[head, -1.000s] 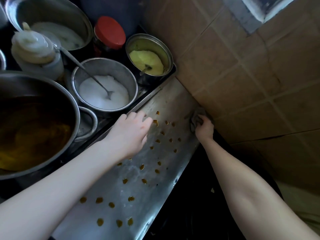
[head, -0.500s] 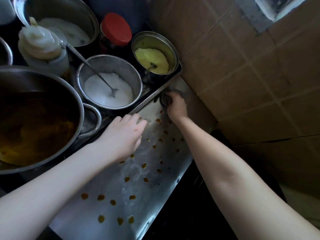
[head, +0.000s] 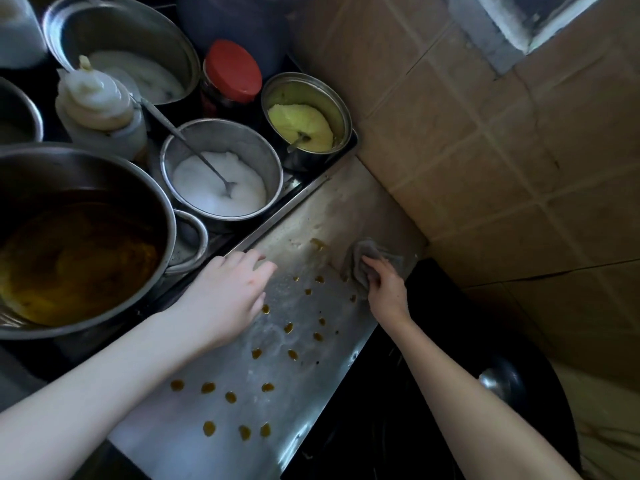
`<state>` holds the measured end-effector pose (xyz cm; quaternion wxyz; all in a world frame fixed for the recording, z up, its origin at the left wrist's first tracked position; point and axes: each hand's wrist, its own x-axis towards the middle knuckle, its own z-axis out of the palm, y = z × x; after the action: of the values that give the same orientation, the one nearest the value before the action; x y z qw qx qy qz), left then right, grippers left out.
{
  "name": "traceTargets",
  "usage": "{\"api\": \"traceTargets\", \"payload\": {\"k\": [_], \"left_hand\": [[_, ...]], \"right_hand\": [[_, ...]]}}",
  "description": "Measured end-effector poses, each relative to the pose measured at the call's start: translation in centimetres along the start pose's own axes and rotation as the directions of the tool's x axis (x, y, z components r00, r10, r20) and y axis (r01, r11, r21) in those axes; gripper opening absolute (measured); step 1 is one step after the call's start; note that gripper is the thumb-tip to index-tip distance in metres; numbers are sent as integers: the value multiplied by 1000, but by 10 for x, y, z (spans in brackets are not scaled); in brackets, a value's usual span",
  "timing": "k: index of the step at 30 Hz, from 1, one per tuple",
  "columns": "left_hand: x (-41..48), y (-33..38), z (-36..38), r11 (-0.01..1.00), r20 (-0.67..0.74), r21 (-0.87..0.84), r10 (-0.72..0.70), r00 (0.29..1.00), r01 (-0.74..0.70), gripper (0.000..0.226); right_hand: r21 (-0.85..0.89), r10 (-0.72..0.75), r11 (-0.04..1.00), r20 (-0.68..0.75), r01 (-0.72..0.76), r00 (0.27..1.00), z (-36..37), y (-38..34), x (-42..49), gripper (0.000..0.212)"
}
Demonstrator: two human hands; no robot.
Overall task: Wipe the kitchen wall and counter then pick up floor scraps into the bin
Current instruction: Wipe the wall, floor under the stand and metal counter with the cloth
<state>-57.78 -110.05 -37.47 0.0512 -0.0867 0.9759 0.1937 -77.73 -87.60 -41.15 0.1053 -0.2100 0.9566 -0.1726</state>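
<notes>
We see the tan tiled wall (head: 502, 168) filling the right side, and below it the steel counter (head: 311, 403) running from the corner toward us. To the left stands the largest vessel, a big steel pot (head: 104, 174) holding a dark amber liquid (head: 76, 265). Behind it we find a wide steel bowl (head: 138, 32) with a low layer of something white (head: 138, 77); what it is we cannot tell. Nearer the counter sits a middle bowl (head: 242, 140) of white granules (head: 207, 192), a long spoon (head: 194, 150) leaning in it with its bowl buried. Beside that, close to the wall, a small steel pot (head: 311, 91) holds yellow paste (head: 301, 124) and a short spoon. Between the bowls we note a pale squeeze bottle (head: 100, 109), and behind the middle bowl a dark jar with a red lid (head: 232, 71). The left hand (head: 225, 299) lies palm down on the counter's left edge, fingers straight and together, holding nothing. The right hand (head: 386, 289) has its fingers curled over a grey cloth (head: 367, 252), pressing it to the counter near the corner, just beside the wall. Many small amber drops (head: 207, 388) dot the steel between the two hands and closer to us, with one smeared streak just left of the cloth.
</notes>
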Motion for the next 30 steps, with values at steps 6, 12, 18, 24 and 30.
{"api": "traceTargets", "payload": {"k": [6, 12, 18, 24, 30], "left_hand": [[-11, 0, -1, 1000, -4, -30, -8, 1000, 8, 43], [-33, -7, 4, 999, -12, -38, -33, 999, 33, 42], [-47, -6, 4, 1000, -17, -15, -21, 1000, 21, 41], [-64, -8, 5, 1000, 2, 26, 0, 1000, 0, 42], [-84, -8, 4, 999, -2, 49, -13, 1000, 13, 41]], "right_hand": [[120, 175, 979, -64, -166, 982, 29, -54, -1, 42], [91, -11, 996, 56, 6, 998, 45, -116, 27, 60], [107, -266, 962, 155, 251, 951, 44, -108, 4, 43], [95, -175, 982, 95, 166, 980, 29, -47, -38, 34], [109, 83, 991, -38, -79, 996, 26, -31, -64, 38]]}}
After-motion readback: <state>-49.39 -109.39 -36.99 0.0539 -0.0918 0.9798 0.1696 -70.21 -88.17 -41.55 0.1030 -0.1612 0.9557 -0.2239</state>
